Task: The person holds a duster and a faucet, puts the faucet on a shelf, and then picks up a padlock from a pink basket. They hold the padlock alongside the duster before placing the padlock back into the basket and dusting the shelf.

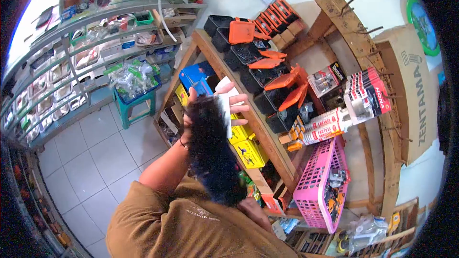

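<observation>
Neither of my own hands shows. Close in front stands a person in a brown T-shirt (pixel 191 229), seen from behind and above, with dark hair (pixel 213 148) in the middle of the view. That person's raised hand (pixel 237 100) has its fingers spread beside a flat white thing (pixel 227 114), partly hidden by the hair; its kind is hidden too. Lower down, the person's other forearm (pixel 256 211) shows by the shelf. Just past the raised hand are a blue box (pixel 193 75) and yellow boxes (pixel 250 154) on the wooden shelf (pixel 272 155).
Black bins with orange lids (pixel 282 79) line the shelf top, with sealant tubes (pixel 322 129) nearby. A pink basket (pixel 313 186) stands at right, below hanging packs (pixel 366 95). At left are a green stool (pixel 128 110) with bagged goods and a glass display rack (pixel 62 74).
</observation>
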`<act>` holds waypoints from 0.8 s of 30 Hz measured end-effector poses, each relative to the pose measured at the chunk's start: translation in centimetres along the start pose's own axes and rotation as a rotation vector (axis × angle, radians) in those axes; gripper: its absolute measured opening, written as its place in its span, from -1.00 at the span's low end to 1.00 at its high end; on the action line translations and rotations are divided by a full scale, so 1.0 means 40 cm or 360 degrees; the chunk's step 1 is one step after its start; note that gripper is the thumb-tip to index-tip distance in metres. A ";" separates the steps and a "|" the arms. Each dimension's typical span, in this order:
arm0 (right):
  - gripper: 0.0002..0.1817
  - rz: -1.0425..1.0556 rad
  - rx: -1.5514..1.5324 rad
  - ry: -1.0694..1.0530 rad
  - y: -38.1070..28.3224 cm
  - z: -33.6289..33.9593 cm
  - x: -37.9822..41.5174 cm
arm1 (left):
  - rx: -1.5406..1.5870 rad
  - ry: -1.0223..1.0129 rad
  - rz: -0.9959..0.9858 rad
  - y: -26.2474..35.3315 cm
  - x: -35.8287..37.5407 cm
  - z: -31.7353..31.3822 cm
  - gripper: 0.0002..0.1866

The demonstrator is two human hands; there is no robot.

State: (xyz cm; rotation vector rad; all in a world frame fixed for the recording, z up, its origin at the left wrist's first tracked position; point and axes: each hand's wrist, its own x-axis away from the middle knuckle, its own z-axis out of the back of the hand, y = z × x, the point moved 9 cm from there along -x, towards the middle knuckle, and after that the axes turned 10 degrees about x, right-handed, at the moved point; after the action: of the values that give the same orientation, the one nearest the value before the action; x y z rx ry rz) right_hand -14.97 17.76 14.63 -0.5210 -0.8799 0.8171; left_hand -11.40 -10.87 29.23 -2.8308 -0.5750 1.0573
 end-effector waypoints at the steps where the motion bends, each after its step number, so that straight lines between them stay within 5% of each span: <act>1: -0.55 -0.0092 -0.0271 0.0043 0.030 0.015 -0.008 | 0.0049 0.0241 -0.0117 0.008 0.005 -0.009 -0.10; 4: -0.57 -0.0097 -0.0903 -0.0062 -0.003 0.021 -0.028 | -0.0123 0.0516 -0.0269 0.024 0.010 -0.015 -0.15; 6: -0.54 -0.0381 0.0186 -0.0151 -0.035 0.008 -0.014 | -0.0148 0.0088 -0.0107 0.021 -0.011 -0.028 -0.07; 8: -0.51 -0.0141 -0.0148 -0.0133 -0.054 0.003 -0.026 | -0.0018 -0.0081 -0.0077 0.018 -0.025 -0.023 -0.06; 10: -0.51 -0.0136 -0.0513 0.0050 0.061 0.029 -0.065 | 0.0207 0.0431 -0.0259 0.008 -0.011 -0.026 -0.07; 12: -0.50 -0.0236 -0.0498 0.0102 0.004 0.030 -0.046 | -0.0049 0.0472 -0.0216 0.001 -0.016 -0.004 -0.09; 14: -0.50 -0.0182 0.0094 -0.0072 -0.095 0.010 -0.016 | -0.0220 0.0010 -0.0051 -0.010 -0.038 -0.011 -0.12; 16: -0.49 -0.0183 0.0073 -0.0050 -0.020 0.010 -0.029 | -0.0200 -0.0229 0.0007 -0.030 -0.055 -0.044 -0.14; 18: -0.50 -0.0195 -0.0391 0.0262 0.030 0.045 -0.039 | 0.0333 0.0451 -0.0243 -0.027 -0.034 -0.014 -0.14; 20: -0.52 -0.0167 -0.0412 0.0255 0.025 0.036 -0.024 | 0.0335 0.0489 -0.0212 -0.024 -0.038 0.029 -0.13; 22: -0.47 -0.0225 0.0202 0.0017 0.035 -0.004 -0.003 | -0.0159 -0.0077 0.0068 -0.043 -0.056 0.010 -0.17; 24: -0.47 -0.0393 -0.0248 -0.0019 0.044 -0.012 0.006 | -0.0157 -0.0161 0.0081 -0.062 -0.058 -0.018 -0.16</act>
State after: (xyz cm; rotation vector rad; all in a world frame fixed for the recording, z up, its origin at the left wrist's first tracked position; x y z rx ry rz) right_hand -15.19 18.97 13.26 -0.5314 -1.0016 0.5303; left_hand -13.33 -9.38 31.68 -2.9038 -0.5820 1.2201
